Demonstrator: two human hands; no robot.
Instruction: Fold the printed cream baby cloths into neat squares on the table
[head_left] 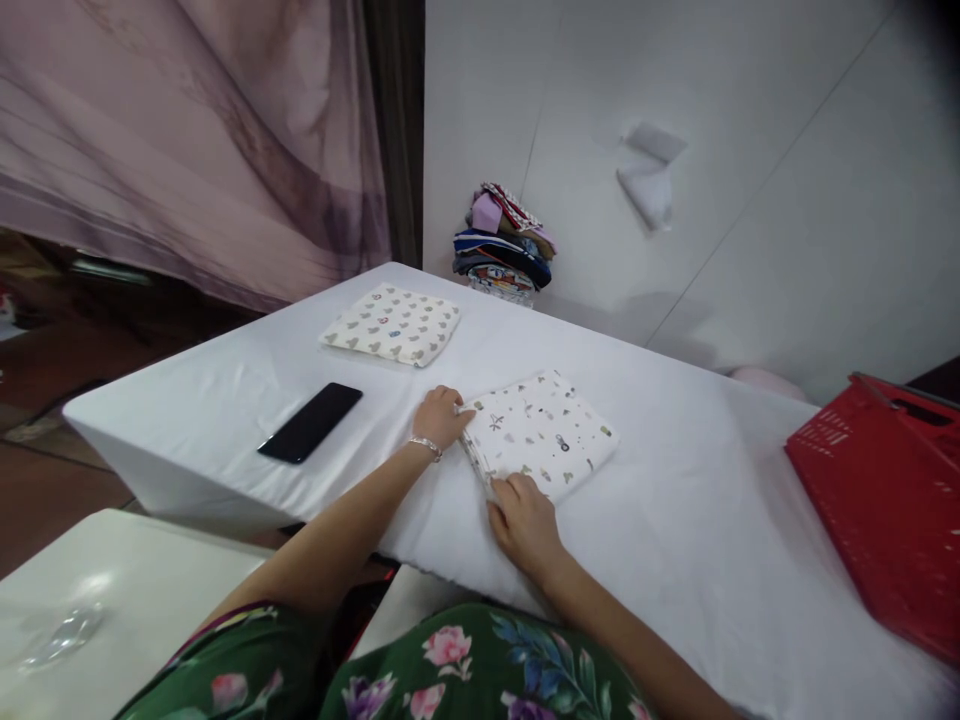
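A white folded cloth [551, 425] with small grey and olive prints lies flat on the white-covered table [660, 560] before me. At its left corner my left hand [441, 418], with a bracelet on the wrist, pinches the edge between thumb and fingers. My right hand [523, 520] grips the near corner of the same cloth, fingers curled over the top. Farther back on the left rests a second folded cloth [394, 325], cream with grey mouse-head shapes, apart from both hands.
A black phone [311, 423] lies left of my left hand. The red plastic basket [885, 500] stands at the right edge. Behind the table a pile of folded clothes [502, 250] leans near the wall. A white surface [150, 600] adjoins at the lower left.
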